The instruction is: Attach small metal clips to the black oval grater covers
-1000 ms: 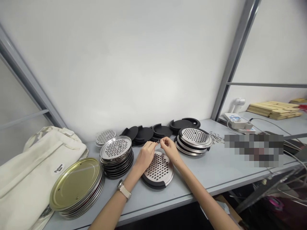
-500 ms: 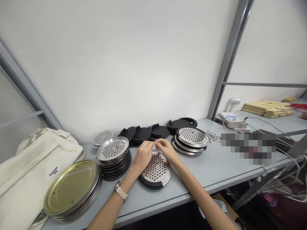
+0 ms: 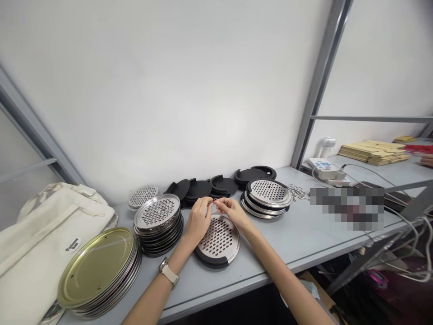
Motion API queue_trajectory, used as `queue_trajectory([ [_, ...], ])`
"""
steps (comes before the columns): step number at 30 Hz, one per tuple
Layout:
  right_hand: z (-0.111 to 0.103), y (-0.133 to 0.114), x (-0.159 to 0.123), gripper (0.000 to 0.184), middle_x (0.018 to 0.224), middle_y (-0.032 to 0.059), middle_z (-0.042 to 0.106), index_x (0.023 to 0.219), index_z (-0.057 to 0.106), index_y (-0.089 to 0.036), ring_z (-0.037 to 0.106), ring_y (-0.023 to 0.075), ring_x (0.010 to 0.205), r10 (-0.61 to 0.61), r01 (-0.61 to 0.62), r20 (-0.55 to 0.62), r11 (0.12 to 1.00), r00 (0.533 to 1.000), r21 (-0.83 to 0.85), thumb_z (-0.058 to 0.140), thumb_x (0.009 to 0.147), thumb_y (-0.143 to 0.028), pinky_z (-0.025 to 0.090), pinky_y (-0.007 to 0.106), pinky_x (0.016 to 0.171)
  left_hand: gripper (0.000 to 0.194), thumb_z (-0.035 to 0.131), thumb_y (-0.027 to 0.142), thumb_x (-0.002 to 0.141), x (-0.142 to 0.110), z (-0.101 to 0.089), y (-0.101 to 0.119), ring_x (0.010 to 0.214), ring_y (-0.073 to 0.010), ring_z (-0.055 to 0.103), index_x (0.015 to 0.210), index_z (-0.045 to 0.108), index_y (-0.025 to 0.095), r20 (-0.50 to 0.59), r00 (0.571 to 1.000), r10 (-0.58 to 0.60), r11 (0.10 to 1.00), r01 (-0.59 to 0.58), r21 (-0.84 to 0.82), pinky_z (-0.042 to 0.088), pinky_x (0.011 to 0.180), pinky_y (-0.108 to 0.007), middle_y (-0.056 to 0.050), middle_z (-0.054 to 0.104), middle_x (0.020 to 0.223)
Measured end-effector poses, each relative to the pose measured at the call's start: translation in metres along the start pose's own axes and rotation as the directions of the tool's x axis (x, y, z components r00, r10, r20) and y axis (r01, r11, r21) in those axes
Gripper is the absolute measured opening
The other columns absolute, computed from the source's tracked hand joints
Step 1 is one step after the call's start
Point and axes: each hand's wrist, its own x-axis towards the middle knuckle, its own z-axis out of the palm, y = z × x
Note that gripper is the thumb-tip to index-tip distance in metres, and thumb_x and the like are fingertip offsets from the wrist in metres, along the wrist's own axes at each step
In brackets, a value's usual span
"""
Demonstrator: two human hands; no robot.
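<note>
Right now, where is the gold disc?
In the head view, the gold disc lies lower left, on the person's left, atop a stack of discs between the white bag and the dark-rimmed stack.

We look from head, facing forward and down over table (image 3: 304, 230); wall (image 3: 203, 90) ahead at 12 o'clock, left hand (image 3: 199, 220) and right hand (image 3: 234, 211) near at 6 o'clock.
</note>
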Motion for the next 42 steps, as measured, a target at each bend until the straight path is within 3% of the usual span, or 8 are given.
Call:
queue_trajectory([
  [14,0.001,-0.007,-0.006,0.040,0.057,-0.0020,0.056,0.061,0.060,-0.018,0.051,0.0089,0.050,0.108,-0.112,0.089,0.993,0.990,0.047,0.073,0.064,-0.056,0.042,0.021,0.051,0.015,0.041,0.013,0.093,0.000,-0.003,0.000,0.086,-0.0193,0.055,0.092,0.055,0.019,0.027,0.999,0.017,0.997,-0.019,0.072,0.044,0.081,-0.035,-0.003,0.061,0.089],
  [25,0.002,-0.016,-0.010,0.036,0.053,-0.0029,0.056,0.059,0.058,-0.017,0.053,0.0090,0.049,0.147,-0.157,0.141,0.986,0.979,0.063,0.074,0.066,-0.049,0.043,0.022,0.053,0.013,0.041,0.015,0.093,0.000,-0.005,0.001,0.088,-0.0209,0.055,0.096,0.053,0.018,-0.060,0.998,0.005,0.993,0.002,0.121,0.042,0.079,-0.035,-0.005,0.061,0.091],
  [34,0.002,-0.012,-0.009,0.031,0.072,-0.0017,0.063,0.078,0.062,-0.018,0.059,0.0092,0.059,0.123,-0.134,0.116,0.986,0.986,0.102,0.073,0.070,-0.046,0.045,0.021,0.058,0.014,0.039,0.014,0.094,0.000,-0.004,0.001,0.087,-0.0202,0.055,0.096,0.051,0.019,-0.065,0.998,0.003,0.995,0.004,0.097,0.043,0.080,-0.035,-0.004,0.059,0.090],
  [42,0.005,-0.011,-0.008,0.028,0.070,-0.0048,0.061,0.079,0.064,-0.019,0.053,0.0071,0.057,0.044,-0.058,0.145,0.994,0.988,0.094,0.079,0.063,-0.035,0.043,0.020,0.058,0.015,0.037,0.013,0.093,0.000,-0.002,0.001,0.089,-0.0196,0.056,0.096,0.050,0.019,-0.077,0.997,-0.015,1.000,0.017,0.024,0.045,0.081,-0.034,-0.005,0.058,0.091],
])
